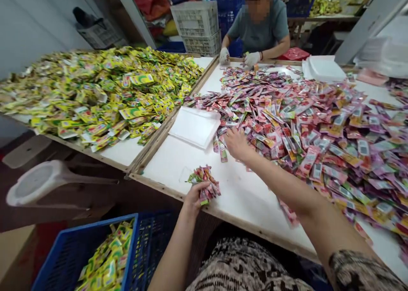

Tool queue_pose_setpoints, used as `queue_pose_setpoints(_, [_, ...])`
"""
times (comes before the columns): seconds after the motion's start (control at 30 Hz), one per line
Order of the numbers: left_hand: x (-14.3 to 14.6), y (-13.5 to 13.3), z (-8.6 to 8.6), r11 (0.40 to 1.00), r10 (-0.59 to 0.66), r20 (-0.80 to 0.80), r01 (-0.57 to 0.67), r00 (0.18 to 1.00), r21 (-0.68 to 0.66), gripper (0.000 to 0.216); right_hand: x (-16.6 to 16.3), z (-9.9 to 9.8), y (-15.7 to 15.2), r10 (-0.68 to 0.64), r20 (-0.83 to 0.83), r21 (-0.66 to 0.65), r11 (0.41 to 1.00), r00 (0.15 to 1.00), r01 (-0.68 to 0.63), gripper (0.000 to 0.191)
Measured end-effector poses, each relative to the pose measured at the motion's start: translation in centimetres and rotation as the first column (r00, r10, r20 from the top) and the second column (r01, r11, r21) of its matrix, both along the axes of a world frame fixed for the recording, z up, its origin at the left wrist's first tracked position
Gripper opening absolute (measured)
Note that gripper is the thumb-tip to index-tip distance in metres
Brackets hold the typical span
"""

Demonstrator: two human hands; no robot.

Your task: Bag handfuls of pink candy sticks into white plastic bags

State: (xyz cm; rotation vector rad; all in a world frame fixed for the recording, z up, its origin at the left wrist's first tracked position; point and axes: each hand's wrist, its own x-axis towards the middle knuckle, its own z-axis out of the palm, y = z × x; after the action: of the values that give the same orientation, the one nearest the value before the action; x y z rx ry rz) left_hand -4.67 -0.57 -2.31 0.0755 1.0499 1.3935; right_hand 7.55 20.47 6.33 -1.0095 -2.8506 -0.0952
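Observation:
My left hand (193, 196) is closed around a bundle of small packets (208, 185), mostly pink and red with some green, above the table's near edge. Out at the near side of a wide pile of pink, purple and orange packets (287, 117), my right hand (236, 143) has its fingers curled down among the packets. What its fingertips grip is hidden. Left of that hand lies a stack of white trays (195, 126). A small clear plastic piece (186, 174) rests beside the bundle.
Wooden strips (159, 131) divide this white table from one heaped with yellow packets (111, 91). A blue crate (134, 240) with yellow packets and a white stool (35, 182) stand at lower left. Across the table, a co-worker in white gloves (253, 59) handles packets. More white trays (325, 68) lie behind.

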Motion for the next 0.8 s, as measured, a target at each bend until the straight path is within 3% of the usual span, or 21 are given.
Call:
queue_pose_setpoints(0.07, [-0.2, -0.2, -0.3, 0.999, -0.026, 0.032, 0.027, 0.999, -0.026, 0.021, -4.3, -0.6, 4.1, -0.075, -0.051, 0.066, 0.995, 0.996, 0.078, 0.053])
queue_pose_setpoints(0.17, [-0.5, -0.4, -0.4, 0.998, -0.032, 0.079, 0.036, 0.996, -0.052, 0.021, -7.0, -1.2, 10.6, -0.197, -0.011, 0.025, 0.98, 0.98, 0.198, 0.067])
queue_pose_setpoints(0.23, [-0.8, -0.4, -0.3, 0.998, -0.012, 0.093, 0.018, 0.996, -0.059, 0.02, -6.5, -1.3, 14.3, -0.254, 0.048, -0.023, 0.967, 0.966, 0.255, 0.068])
queue_pose_setpoints(0.3, [-0.9, -0.4, -0.1, 0.997, 0.02, 0.098, -0.012, 0.995, -0.072, 0.021, -4.8, -1.1, 16.9, -0.278, 0.035, -0.019, 0.96, 0.96, 0.279, 0.055])
queue_pose_setpoints(0.4, [-1.0, -0.3, 0.0, 0.996, 0.036, 0.109, -0.026, 0.993, -0.089, 0.026, 0.0, -0.3, 18.5, -0.287, -0.032, 0.028, 0.957, 0.957, 0.288, 0.041])
queue_pose_setpoints(0.53, [-1.1, -0.3, -0.1, 0.995, -0.003, 0.116, 0.015, 0.993, -0.102, 0.042, 10.0, 0.5, 16.4, -0.363, -0.025, 0.122, 0.924, 0.932, 0.363, 0.039])
queue_pose_setpoints(0.67, [-1.0, -0.3, 0.0, 0.994, -0.063, 0.084, 0.07, 0.994, -0.081, 0.032, 20.6, -0.5, 9.3, -0.334, 0.105, 0.131, 0.939, 0.937, 0.32, 0.047])
queue_pose_setpoints(0.8, [-0.6, -0.2, 0.8, 0.992, -0.119, 0.045, 0.121, 0.992, -0.043, 0.028, 26.9, -0.5, 2.4, -0.367, 0.257, 0.05, 0.929, 0.894, 0.367, 0.054])
